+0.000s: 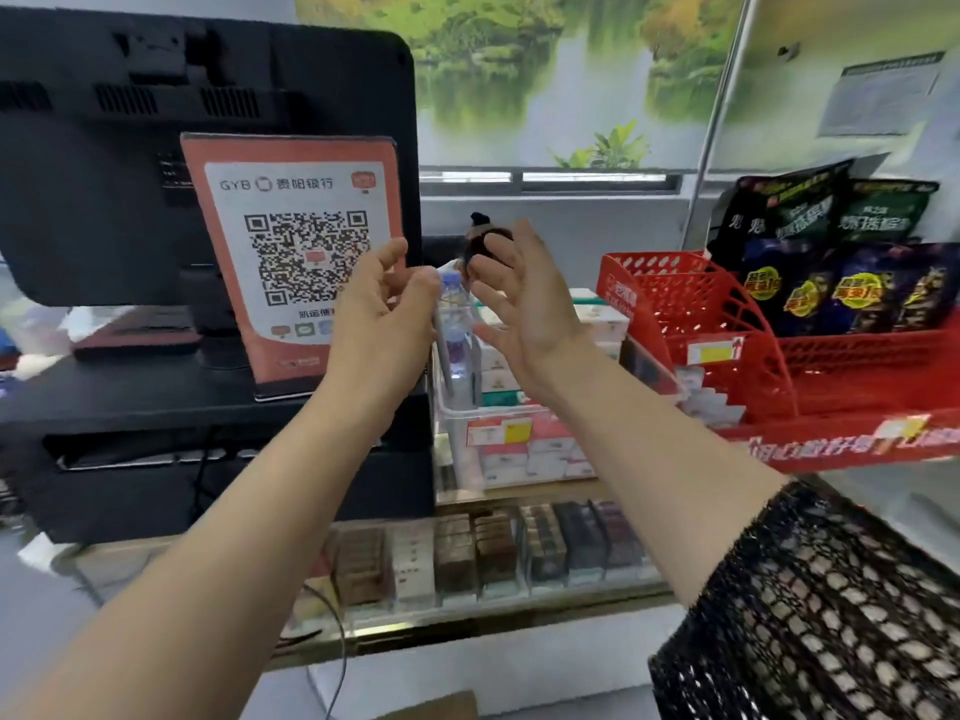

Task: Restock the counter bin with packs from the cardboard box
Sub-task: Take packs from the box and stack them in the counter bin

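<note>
The pack (456, 335) stands upright, its long axis running 12 to 6 o'clock and its lower end in the clear bin (453, 414). The left hand (382, 309), at its 9 o'clock, seems to pinch its top, though blur leaves doubt. The right hand (522, 304), at 3 o'clock, is spread and holds nothing.

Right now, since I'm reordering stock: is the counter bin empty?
Not empty: the bin holds white packs, visible through its clear wall.

Red basket (727, 324), black mesh sleeve (810, 615), orange-bordered QR sign (296, 252).
</note>
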Action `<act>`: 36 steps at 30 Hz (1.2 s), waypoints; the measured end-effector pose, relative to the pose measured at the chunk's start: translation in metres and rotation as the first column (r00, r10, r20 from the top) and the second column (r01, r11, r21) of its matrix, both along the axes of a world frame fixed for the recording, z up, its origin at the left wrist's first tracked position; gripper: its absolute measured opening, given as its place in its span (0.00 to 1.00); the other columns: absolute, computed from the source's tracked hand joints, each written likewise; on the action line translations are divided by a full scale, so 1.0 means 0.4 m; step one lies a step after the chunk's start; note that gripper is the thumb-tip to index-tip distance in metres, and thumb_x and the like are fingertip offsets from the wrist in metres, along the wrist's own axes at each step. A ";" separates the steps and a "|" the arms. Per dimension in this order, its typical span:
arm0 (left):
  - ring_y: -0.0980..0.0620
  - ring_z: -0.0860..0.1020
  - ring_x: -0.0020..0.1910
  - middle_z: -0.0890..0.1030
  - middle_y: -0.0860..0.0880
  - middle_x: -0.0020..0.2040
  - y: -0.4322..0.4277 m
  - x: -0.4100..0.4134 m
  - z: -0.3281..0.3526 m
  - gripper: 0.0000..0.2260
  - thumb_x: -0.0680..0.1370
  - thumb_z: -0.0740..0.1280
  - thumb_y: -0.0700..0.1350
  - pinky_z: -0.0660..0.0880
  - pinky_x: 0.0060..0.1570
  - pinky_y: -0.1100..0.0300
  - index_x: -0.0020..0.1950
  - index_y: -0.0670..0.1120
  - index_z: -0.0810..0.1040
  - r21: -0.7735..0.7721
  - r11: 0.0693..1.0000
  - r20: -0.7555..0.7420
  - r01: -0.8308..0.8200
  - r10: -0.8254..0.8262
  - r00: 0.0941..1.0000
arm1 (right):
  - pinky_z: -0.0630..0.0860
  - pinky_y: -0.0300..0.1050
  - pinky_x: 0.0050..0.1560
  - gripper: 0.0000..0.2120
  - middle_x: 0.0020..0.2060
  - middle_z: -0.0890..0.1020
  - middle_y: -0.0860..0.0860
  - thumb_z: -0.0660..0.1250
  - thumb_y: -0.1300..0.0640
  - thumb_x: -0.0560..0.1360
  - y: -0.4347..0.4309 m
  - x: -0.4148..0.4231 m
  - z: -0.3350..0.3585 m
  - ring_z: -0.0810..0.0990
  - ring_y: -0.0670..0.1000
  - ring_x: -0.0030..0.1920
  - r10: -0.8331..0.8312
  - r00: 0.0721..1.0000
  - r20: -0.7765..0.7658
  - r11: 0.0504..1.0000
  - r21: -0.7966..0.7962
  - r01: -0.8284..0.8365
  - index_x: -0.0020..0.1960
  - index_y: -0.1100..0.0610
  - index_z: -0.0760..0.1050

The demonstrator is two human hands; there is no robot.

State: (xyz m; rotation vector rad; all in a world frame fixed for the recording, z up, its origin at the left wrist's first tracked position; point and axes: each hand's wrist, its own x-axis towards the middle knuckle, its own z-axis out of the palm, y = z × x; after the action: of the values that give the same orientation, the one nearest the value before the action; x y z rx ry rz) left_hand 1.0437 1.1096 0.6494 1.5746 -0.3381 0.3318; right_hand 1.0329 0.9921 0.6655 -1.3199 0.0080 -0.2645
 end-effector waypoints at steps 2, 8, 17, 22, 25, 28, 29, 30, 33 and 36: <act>0.55 0.79 0.53 0.77 0.51 0.56 0.004 -0.020 -0.013 0.18 0.80 0.62 0.47 0.79 0.53 0.55 0.70 0.50 0.68 -0.022 1.000 -0.049 0.021 -0.022 0.999 | 0.65 0.55 0.67 0.24 0.68 0.71 0.51 0.51 0.41 0.80 0.011 -0.032 -0.018 0.69 0.51 0.68 -0.035 0.999 -0.004 0.999 -0.032 0.035 0.72 0.51 0.65; 0.58 0.78 0.49 0.78 0.55 0.50 0.018 -0.089 -0.077 0.16 0.81 0.61 0.47 0.79 0.51 0.58 0.69 0.50 0.68 -0.037 0.999 -0.136 0.025 -0.029 0.990 | 0.62 0.53 0.71 0.25 0.70 0.70 0.51 0.50 0.41 0.81 0.034 -0.099 -0.098 0.67 0.50 0.70 -0.062 0.998 -0.007 0.993 -0.106 0.061 0.72 0.53 0.65; 0.53 0.78 0.54 0.77 0.50 0.59 0.015 -0.223 -0.311 0.18 0.81 0.60 0.47 0.78 0.54 0.53 0.71 0.49 0.67 0.071 0.993 -0.294 -0.094 0.111 0.949 | 0.60 0.51 0.71 0.28 0.69 0.71 0.51 0.51 0.39 0.79 0.021 -0.236 -0.304 0.68 0.48 0.68 -0.042 0.999 -0.005 0.990 -0.131 0.041 0.71 0.54 0.67; 0.50 0.79 0.53 0.79 0.47 0.58 0.019 -0.306 -0.564 0.15 0.81 0.60 0.48 0.79 0.52 0.53 0.67 0.48 0.72 0.135 0.983 -0.410 -0.123 0.168 0.897 | 0.62 0.50 0.69 0.36 0.67 0.73 0.48 0.53 0.33 0.69 0.022 -0.334 -0.533 0.69 0.48 0.68 -0.034 0.994 -0.107 0.989 -0.148 0.018 0.70 0.52 0.69; 0.51 0.78 0.49 0.79 0.49 0.51 0.028 -0.347 -0.754 0.12 0.81 0.59 0.47 0.79 0.47 0.55 0.63 0.47 0.73 0.182 0.973 -0.464 -0.141 0.212 0.860 | 0.64 0.51 0.65 0.27 0.63 0.74 0.47 0.54 0.37 0.77 0.044 -0.383 -0.719 0.70 0.48 0.64 -0.004 0.985 -0.170 0.983 -0.181 -0.027 0.68 0.51 0.71; 0.51 0.78 0.46 0.78 0.50 0.47 0.045 -0.369 -0.966 0.10 0.81 0.60 0.46 0.78 0.46 0.53 0.60 0.47 0.74 0.224 0.963 -0.512 -0.148 0.246 0.823 | 0.64 0.50 0.64 0.22 0.65 0.74 0.48 0.53 0.41 0.80 0.070 -0.409 -0.939 0.70 0.49 0.65 0.005 0.967 -0.253 0.982 -0.181 -0.052 0.68 0.51 0.71; 0.51 0.78 0.45 0.78 0.50 0.46 0.054 -0.375 -1.041 0.09 0.81 0.60 0.46 0.79 0.46 0.54 0.59 0.47 0.74 0.242 0.959 -0.531 -0.146 0.257 0.808 | 0.64 0.50 0.64 0.23 0.65 0.73 0.48 0.52 0.41 0.80 0.080 -0.417 -1.019 0.70 0.49 0.66 0.006 0.959 -0.282 0.981 -0.183 -0.060 0.68 0.52 0.70; 0.51 0.78 0.45 0.78 0.50 0.45 0.064 -0.379 -1.116 0.08 0.81 0.60 0.46 0.79 0.46 0.53 0.57 0.48 0.74 0.257 0.956 -0.551 -0.140 0.264 0.792 | 0.64 0.50 0.65 0.23 0.65 0.74 0.48 0.52 0.41 0.80 0.091 -0.424 -1.098 0.70 0.50 0.66 0.005 0.951 -0.309 0.980 -0.186 -0.066 0.68 0.51 0.70; 0.48 0.79 0.39 0.79 0.48 0.40 0.093 -0.382 -1.324 0.08 0.79 0.60 0.46 0.78 0.43 0.50 0.52 0.44 0.77 0.319 0.942 -0.598 -0.103 0.284 0.749 | 0.64 0.53 0.68 0.29 0.64 0.74 0.46 0.51 0.33 0.74 0.118 -0.435 -1.309 0.71 0.48 0.65 -0.007 0.926 -0.378 0.980 -0.185 -0.068 0.66 0.49 0.71; 0.51 0.78 0.38 0.79 0.49 0.40 0.110 -0.380 -1.498 0.08 0.80 0.61 0.46 0.78 0.47 0.50 0.55 0.45 0.76 0.352 0.934 -0.651 -0.056 0.287 0.702 | 0.64 0.54 0.69 0.35 0.66 0.73 0.45 0.50 0.32 0.68 0.137 -0.435 -1.488 0.69 0.47 0.66 0.027 0.890 -0.456 0.984 -0.146 -0.104 0.68 0.47 0.70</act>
State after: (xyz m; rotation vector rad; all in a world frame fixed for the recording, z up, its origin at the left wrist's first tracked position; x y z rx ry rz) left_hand 0.8917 1.1536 0.0503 1.9218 0.3804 -0.2057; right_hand 0.8587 1.0470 0.0701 -1.5217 0.3424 0.1099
